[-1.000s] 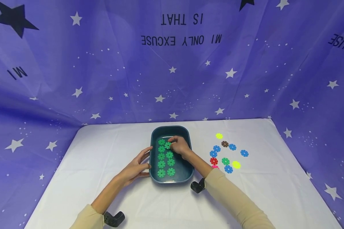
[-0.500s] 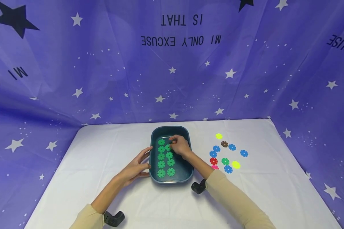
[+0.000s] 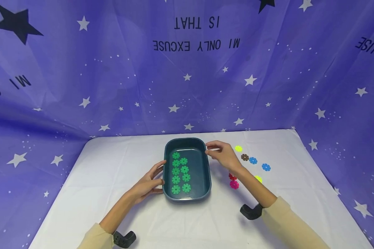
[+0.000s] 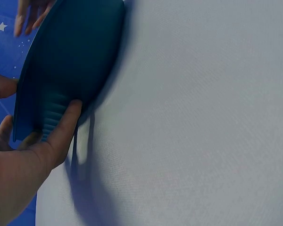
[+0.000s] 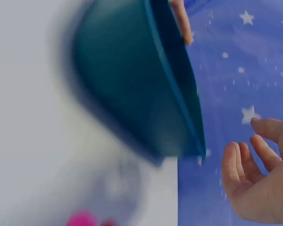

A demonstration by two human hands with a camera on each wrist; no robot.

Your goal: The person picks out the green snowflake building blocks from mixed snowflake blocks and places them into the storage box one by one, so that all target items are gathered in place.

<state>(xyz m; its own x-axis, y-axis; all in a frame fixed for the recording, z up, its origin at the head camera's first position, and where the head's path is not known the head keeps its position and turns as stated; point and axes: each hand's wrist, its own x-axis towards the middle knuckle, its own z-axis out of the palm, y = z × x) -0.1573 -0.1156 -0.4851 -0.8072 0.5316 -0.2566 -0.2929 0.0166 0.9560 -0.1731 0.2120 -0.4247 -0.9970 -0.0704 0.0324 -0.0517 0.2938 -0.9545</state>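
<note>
The tray point(image 3: 187, 199) is being steadied by the left grip point(image 3: 147, 185), while the right grip point(image 3: 225, 154), open and empty, is being held just beside its far right corner.

You can count one dark teal tray point(image 3: 187, 196) with nine green discs point(image 3: 184, 169) inside it. Beside it on the table you see two blue discs point(image 3: 252, 160), two yellow discs point(image 3: 238, 148), one brown disc point(image 3: 244, 157), one red disc point(image 3: 232, 177) and one pink disc point(image 3: 234, 184).
</note>
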